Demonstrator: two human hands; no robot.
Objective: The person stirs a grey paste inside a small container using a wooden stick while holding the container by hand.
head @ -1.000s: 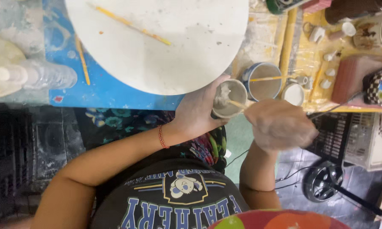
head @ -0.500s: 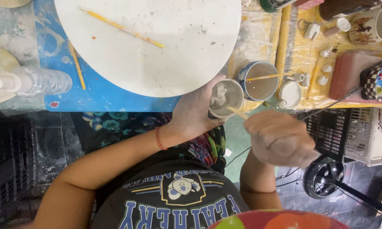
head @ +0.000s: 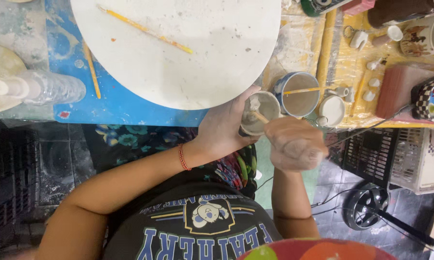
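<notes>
My left hand (head: 225, 126) grips a small clay-smeared cup (head: 262, 110) just off the table's near edge, below the big white round board (head: 178, 43). A little to the right, my right hand (head: 294, 143) is closed around a thin wooden stick (head: 259, 117) whose tip dips into the cup. The right hand is blurred. A red thread bracelet (head: 182, 157) circles my left wrist.
A blue-rimmed cup (head: 299, 94) with a stick across it and a small white bowl (head: 331, 110) stand right of the held cup. Yellow sticks (head: 144, 30) lie on the board and blue mat (head: 111, 103). A plastic bottle (head: 38, 87) lies at left. Black crates (head: 371, 154) stand at right.
My right hand has shifted up and left toward the cup, bringing the stick's tip into it. The left hand keeps the cup in about the same place.
</notes>
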